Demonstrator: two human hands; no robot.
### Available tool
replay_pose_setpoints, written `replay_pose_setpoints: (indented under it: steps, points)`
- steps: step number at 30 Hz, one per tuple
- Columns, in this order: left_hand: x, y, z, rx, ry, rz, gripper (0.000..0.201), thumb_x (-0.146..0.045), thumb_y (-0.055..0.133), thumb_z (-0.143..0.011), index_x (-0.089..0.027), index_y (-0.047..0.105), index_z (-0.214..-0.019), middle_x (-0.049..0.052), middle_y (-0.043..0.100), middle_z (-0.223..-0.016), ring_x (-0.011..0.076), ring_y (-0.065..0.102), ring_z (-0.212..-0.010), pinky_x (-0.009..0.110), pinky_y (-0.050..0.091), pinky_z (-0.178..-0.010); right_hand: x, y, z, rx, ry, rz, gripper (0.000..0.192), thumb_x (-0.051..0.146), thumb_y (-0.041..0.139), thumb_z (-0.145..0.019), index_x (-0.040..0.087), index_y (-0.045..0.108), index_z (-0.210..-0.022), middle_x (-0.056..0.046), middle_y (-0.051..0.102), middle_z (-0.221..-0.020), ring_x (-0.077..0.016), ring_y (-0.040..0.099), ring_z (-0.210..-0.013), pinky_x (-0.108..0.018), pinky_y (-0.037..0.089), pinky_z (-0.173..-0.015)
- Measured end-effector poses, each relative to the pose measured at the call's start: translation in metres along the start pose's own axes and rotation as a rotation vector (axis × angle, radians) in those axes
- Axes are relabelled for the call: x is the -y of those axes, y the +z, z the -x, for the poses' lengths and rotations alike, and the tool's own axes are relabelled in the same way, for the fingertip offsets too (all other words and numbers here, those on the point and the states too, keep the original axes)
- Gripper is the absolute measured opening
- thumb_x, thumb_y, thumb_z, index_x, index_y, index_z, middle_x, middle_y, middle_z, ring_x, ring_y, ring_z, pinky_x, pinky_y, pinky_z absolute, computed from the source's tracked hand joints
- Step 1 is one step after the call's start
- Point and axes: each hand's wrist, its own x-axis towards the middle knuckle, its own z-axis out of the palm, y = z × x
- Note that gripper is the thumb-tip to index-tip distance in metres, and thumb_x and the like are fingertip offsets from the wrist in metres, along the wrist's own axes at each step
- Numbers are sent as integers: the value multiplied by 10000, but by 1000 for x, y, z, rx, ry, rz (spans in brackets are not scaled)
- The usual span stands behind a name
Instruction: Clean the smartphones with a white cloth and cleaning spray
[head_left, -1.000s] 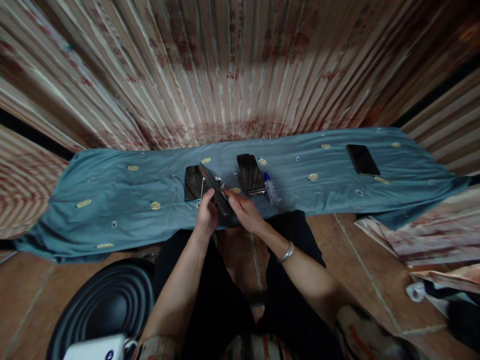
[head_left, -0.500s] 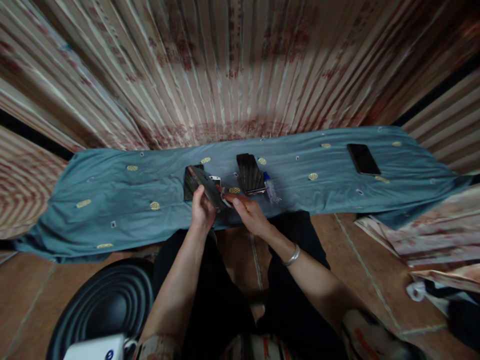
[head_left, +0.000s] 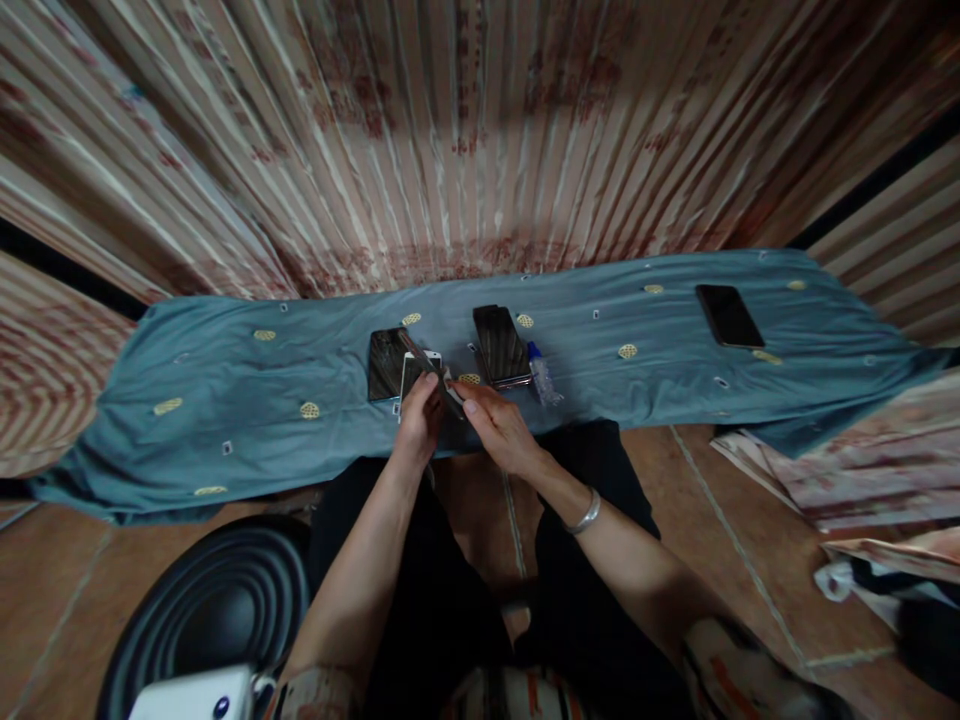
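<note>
My left hand (head_left: 418,425) is closed round a dark smartphone (head_left: 420,351), which is turned almost edge-on to me. Pinched in my right hand (head_left: 501,428) is a small white cloth or tissue (head_left: 454,394), held against the lower right of that phone. Part of the cloth is hidden by my fingers. Beneath the held phone lie a white phone (head_left: 409,377), partly covered by my left hand, and a black phone (head_left: 385,362). To the right of them is a stack of dark phones (head_left: 501,345). A clear bottle with a blue cap (head_left: 541,377) lies beside the stack.
Another black phone (head_left: 729,316) lies toward the right end of the blue-green patterned cloth (head_left: 247,400). Striped curtains (head_left: 465,150) hang behind it. A round black ridged object (head_left: 217,610) and a white device (head_left: 195,697) are at lower left.
My left hand has turned the held phone from showing its broad face to nearly edge-on, uncovering more of the white phone. My right hand has barely moved.
</note>
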Motion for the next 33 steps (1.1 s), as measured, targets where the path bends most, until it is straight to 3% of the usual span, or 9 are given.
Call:
replay_pose_setpoints:
  steps: [8, 15, 23, 27, 33]
  points:
    - [6, 5, 2, 23, 39, 30, 370, -268, 842, -606, -187, 659, -917, -27, 701, -788, 120, 652, -774, 258, 456, -843, -5, 1, 0, -14, -15, 67, 488, 445, 315, -1022, 222, 536, -1395, -96, 598, -1385, -197, 521, -1320, -425, 399, -1133]
    - [1, 6, -2, -7, 83, 49, 350, -289, 862, -588, -197, 684, -875, -16, 714, -824, 108, 644, -734, 222, 468, -717, -1, -3, 1, 21, -76, 142, 468, 405, 329, -1026, 201, 562, -1376, -115, 595, -1389, -206, 514, -1331, -448, 396, -1135]
    - [-6, 2, -2, -64, 25, 6, 348, -413, 830, -631, -188, 675, -847, -9, 707, -769, 131, 666, -745, 225, 489, -661, 1, -7, 3, 31, -108, 169, 444, 378, 347, -1024, 209, 562, -1374, -104, 590, -1396, -200, 508, -1337, -442, 395, -1141]
    - [-11, 6, -1, -51, 3, 51, 341, -459, 770, -701, -176, 686, -871, 14, 723, -785, 171, 696, -811, 263, 543, -740, 3, -5, 7, 43, -153, 229, 492, 401, 379, -1010, 207, 465, -1453, -115, 491, -1487, -213, 421, -1405, -443, 357, -1172]
    - [-17, 11, 1, 45, -38, 85, 396, -526, 660, -778, -169, 701, -946, 87, 753, -971, 269, 672, -1089, 352, 542, -922, 7, 8, 8, 103, -197, 323, 709, 496, 419, -981, 156, 198, -1562, -155, 254, -1612, -266, 191, -1509, -503, 267, -1212]
